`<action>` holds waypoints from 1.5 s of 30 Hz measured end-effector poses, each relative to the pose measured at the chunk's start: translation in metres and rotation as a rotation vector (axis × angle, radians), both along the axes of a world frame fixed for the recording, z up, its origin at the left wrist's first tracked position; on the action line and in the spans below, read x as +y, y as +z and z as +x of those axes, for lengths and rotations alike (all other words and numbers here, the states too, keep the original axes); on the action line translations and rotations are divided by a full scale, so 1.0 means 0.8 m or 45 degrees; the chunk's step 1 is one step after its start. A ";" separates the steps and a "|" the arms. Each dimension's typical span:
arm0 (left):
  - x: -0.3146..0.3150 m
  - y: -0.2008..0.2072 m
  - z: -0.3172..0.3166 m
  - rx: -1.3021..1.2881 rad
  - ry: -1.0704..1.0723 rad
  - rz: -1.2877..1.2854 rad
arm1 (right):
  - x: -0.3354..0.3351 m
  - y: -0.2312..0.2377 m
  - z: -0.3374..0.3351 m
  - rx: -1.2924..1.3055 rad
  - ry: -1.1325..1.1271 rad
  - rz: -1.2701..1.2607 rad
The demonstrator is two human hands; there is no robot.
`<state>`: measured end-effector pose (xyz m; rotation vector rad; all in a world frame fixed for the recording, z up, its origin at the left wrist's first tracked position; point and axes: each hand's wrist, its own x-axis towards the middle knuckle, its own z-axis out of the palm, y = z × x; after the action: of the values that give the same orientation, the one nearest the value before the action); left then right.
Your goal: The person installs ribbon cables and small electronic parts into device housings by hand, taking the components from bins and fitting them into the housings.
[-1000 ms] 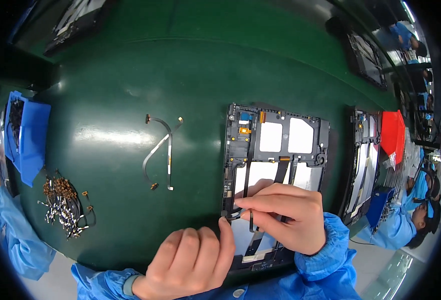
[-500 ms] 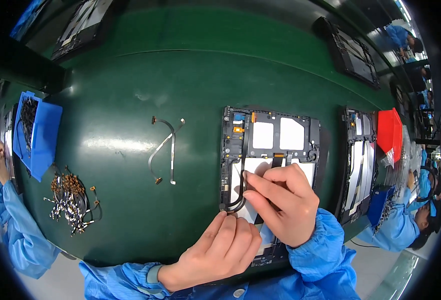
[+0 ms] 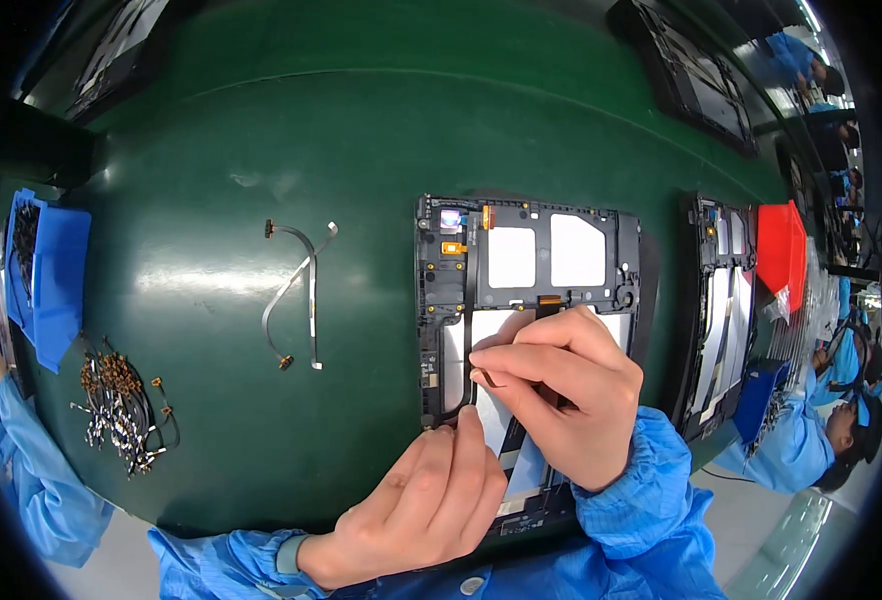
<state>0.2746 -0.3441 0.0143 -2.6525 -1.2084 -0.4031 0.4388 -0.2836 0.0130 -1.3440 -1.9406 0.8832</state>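
A tablet-like device (image 3: 536, 300) with a black frame and white panels lies opened on the green bench in front of me. Down its left side runs a black flat cable (image 3: 472, 275), bending near the lower left corner. My right hand (image 3: 571, 405) is over the device, thumb and forefinger pinched on the cable, a short dark end poking out between them. At the lower left corner my left hand (image 3: 416, 505) is closed, its forefinger and thumb on the cable's bend. My hands cover much of the device's lower half.
Two loose flat cables (image 3: 312, 300) lie crossed to the left, near a cable pile (image 3: 126, 410). A blue bin (image 3: 56, 280) stands beyond it. On the right are a second device (image 3: 716, 310), a red bin (image 3: 781, 255) and a small blue bin (image 3: 759, 400). Co-workers sit on both sides.
My right hand has shifted slightly down along the cable, and a dark end now shows in its pinch. My left forefinger has moved up onto the cable. The view has shifted slightly.
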 end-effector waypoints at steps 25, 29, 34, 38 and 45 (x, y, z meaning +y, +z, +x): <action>0.001 -0.003 0.003 0.040 0.078 0.076 | 0.011 -0.002 -0.014 0.067 -0.129 -0.010; -0.001 -0.003 0.003 0.062 0.100 0.079 | 0.015 0.015 -0.027 0.021 -0.331 -0.114; -0.007 -0.002 0.007 0.053 0.130 0.120 | -0.009 -0.003 -0.003 -0.273 0.118 0.489; -0.005 0.012 0.005 -0.029 0.059 -0.027 | -0.017 0.014 0.006 -0.417 0.069 0.480; 0.044 0.032 -0.084 -0.461 0.411 -0.183 | -0.131 0.049 0.089 -0.695 0.280 -0.028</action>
<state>0.2077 -0.3091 0.0401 -2.4995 -1.8009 -0.7875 0.5104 -0.3884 0.0521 -1.5180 -2.5379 0.6795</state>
